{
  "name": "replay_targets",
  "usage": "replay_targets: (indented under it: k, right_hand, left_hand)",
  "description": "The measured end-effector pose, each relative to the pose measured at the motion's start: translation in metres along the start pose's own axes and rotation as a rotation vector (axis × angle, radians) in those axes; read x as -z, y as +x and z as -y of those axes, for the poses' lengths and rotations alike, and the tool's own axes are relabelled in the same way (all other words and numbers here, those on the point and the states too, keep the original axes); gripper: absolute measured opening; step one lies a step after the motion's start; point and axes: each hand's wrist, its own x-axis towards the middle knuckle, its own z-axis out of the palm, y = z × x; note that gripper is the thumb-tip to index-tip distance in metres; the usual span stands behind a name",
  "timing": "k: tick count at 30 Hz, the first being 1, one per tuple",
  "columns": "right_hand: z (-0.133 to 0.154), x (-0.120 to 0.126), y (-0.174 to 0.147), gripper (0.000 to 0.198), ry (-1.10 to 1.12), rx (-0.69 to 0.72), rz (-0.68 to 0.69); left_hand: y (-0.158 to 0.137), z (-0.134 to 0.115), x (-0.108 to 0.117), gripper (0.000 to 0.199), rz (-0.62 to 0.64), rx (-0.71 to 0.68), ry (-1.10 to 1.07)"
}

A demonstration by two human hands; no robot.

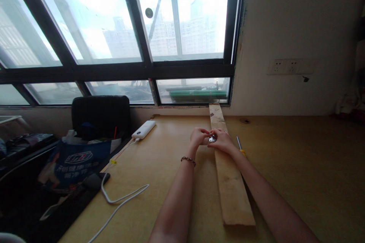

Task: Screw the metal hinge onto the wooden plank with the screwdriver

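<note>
Between my two hands is a small shiny metal fitting (212, 138) that looks like a hinge; fingers cover part of it. My left hand (198, 136) pinches it from the left, with a braided bracelet on that wrist. My right hand (222, 141) is closed on it from the right. Both are over a long wooden board (232, 190), which lies lengthwise from near me to the window wall. Just right of the board lies a screwdriver (238, 142) with a thin metal shaft and a yellow handle, partly hidden by my right forearm.
A white power bank (145, 129) with a white cable (125, 199) lies on the left of the wooden table (171, 167). Left of the table stand a black chair (100, 115) and a blue printed bag (76, 163). Wall sockets (291, 67) are at the right.
</note>
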Motion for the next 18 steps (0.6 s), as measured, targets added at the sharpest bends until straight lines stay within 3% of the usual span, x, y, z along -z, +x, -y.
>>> replay_targets:
  k: [8, 18]
  right_hand:
    - [0.002, 0.001, -0.002, 0.05, 0.004, 0.006, -0.019]
    - [0.005, 0.003, -0.002, 0.047, 0.008, 0.007, -0.007]
  left_hand:
    - [-0.007, 0.004, -0.007, 0.029, 0.023, 0.103, -0.492]
    - [-0.013, 0.003, -0.004, 0.034, 0.094, 0.117, -0.58]
